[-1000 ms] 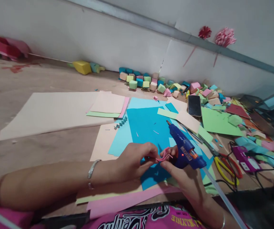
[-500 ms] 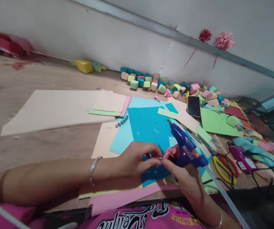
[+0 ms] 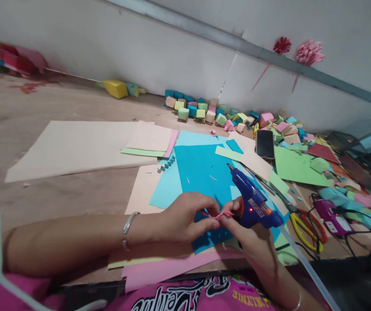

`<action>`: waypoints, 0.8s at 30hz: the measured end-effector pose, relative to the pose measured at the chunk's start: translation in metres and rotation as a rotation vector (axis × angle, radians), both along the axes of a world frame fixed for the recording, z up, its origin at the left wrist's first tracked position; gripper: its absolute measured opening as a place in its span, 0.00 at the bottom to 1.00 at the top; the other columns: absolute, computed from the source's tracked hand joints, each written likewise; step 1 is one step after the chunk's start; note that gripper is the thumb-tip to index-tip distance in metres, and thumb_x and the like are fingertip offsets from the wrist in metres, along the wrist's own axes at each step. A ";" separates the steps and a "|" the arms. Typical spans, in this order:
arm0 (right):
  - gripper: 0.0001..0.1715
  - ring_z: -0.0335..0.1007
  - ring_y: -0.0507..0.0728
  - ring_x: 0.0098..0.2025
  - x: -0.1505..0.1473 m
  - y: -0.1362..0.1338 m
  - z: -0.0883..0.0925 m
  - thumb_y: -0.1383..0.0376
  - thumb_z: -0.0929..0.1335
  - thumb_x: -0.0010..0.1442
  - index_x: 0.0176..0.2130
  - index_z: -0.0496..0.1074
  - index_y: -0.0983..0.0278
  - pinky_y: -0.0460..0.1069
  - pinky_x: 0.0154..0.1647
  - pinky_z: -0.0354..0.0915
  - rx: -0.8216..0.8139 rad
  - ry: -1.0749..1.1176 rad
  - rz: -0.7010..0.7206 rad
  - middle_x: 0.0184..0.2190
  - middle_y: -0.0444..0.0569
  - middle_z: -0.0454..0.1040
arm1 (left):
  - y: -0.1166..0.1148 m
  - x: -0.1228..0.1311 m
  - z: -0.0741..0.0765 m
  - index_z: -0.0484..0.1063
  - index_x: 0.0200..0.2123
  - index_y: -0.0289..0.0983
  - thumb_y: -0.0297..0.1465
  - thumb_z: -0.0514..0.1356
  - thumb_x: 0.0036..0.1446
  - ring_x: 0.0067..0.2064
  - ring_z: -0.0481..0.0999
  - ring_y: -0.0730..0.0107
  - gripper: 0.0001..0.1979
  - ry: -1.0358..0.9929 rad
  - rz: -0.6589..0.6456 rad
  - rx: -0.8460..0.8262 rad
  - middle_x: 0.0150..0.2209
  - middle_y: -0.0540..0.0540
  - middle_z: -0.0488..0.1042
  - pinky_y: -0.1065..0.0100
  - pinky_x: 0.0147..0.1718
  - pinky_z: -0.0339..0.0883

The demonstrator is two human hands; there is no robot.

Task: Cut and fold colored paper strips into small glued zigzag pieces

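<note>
A small folded pink paper strip point(image 3: 224, 214) is pinched between both hands over a blue sheet point(image 3: 201, 172). My left hand point(image 3: 188, 218) grips its left end between thumb and fingertips, with a silver bangle at the wrist. My right hand point(image 3: 243, 224) holds the other end with thumb and index finger. A blue glue gun point(image 3: 253, 198) with a lit red light rests against the right hand, its nozzle pointing up and left; the other fingers are largely hidden behind it. A long glue stick point(image 3: 308, 263) sticks out of its back.
Yellow-and-red-handled scissors point(image 3: 306, 231) and a purple power adapter point(image 3: 332, 218) with black cables lie at the right. A phone point(image 3: 265, 144) lies farther back. Paper cubes point(image 3: 192, 111) line the wall. A large pale sheet point(image 3: 85, 149) is at the left.
The pink strip has turned between my fingertips and now lies flatter. My right fingertips have shifted slightly around it. The whole view has moved a little.
</note>
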State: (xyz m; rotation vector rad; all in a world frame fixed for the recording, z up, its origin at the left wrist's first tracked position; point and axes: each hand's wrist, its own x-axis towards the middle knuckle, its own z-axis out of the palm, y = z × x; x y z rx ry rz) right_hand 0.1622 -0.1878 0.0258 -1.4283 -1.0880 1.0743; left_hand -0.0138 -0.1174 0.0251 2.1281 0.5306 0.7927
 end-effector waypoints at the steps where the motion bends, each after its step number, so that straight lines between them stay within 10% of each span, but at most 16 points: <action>1: 0.15 0.71 0.52 0.35 0.000 0.000 -0.001 0.62 0.73 0.54 0.34 0.63 0.61 0.48 0.40 0.69 -0.005 0.008 0.014 0.31 0.44 0.71 | 0.000 0.000 -0.001 0.73 0.33 0.35 0.32 0.60 0.59 0.32 0.74 0.71 0.06 -0.001 0.005 0.011 0.30 0.47 0.78 0.70 0.31 0.65; 24: 0.11 0.68 0.49 0.26 0.013 -0.004 0.011 0.60 0.72 0.58 0.36 0.68 0.62 0.43 0.23 0.60 -0.162 0.317 0.164 0.29 0.42 0.71 | -0.001 0.002 0.003 0.72 0.42 0.35 0.23 0.60 0.58 0.33 0.76 0.76 0.08 -0.121 -0.090 -0.138 0.34 0.47 0.79 0.76 0.32 0.68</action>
